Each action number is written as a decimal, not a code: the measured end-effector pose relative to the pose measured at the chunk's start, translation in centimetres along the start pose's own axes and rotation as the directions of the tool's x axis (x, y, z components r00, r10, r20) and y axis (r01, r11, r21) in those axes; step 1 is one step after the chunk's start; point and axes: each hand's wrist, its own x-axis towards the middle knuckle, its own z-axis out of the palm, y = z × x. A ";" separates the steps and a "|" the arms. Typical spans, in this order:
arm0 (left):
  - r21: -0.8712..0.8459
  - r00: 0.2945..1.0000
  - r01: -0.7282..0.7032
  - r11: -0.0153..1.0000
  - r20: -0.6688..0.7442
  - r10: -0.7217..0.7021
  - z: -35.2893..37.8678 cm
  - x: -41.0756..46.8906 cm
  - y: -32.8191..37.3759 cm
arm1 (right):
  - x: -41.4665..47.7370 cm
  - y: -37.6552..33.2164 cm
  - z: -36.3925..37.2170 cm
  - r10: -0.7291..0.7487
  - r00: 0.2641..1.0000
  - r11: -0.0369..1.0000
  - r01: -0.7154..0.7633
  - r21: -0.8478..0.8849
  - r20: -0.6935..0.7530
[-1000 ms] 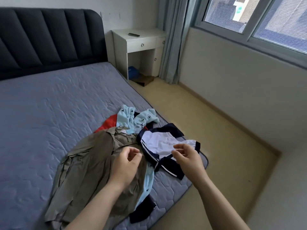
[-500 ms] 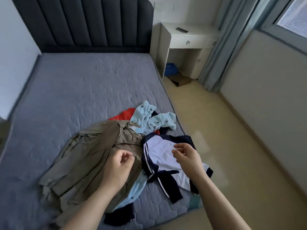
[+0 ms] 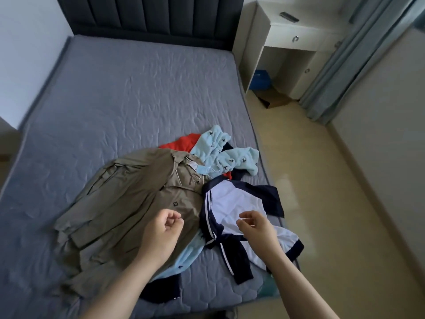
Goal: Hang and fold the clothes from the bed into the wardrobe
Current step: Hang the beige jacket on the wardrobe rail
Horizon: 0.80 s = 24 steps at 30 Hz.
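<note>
**Hovering, clenched and empty**

The left hand (image 3: pixel 161 229) is held above the khaki jacket (image 3: pixel 128 203), its fingers curled into a loose fist that grasps nothing. The right hand (image 3: pixel 255 229) is over the navy-and-white jacket (image 3: pixel 232 201), its fingers also curled in and empty. Both jackets lie rumpled and touching at the near right corner of the bed (image 3: pixel 115 100). Behind them a light blue patterned garment (image 3: pixel 225 155) overlaps a red garment (image 3: pixel 184 142). A white nightstand (image 3: pixel 296 40) stands beside the headboard (image 3: pixel 149 12), next to the curtain (image 3: pixel 345 65).
</note>
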 end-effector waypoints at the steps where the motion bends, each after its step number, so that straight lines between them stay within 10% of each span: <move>1: 0.010 1.000 0.002 1.000 -0.003 -0.002 0.4 0.4 -0.1 | 0.9 0.1 0.1 -0.003 1.000 1.000 0.003 -0.011 0.010; 24: 0.159 0.976 0.177 0.971 -0.158 -0.152 10.3 13.4 -12.2 | 27.2 7.8 11.0 0.050 0.974 0.961 0.014 -0.278 0.221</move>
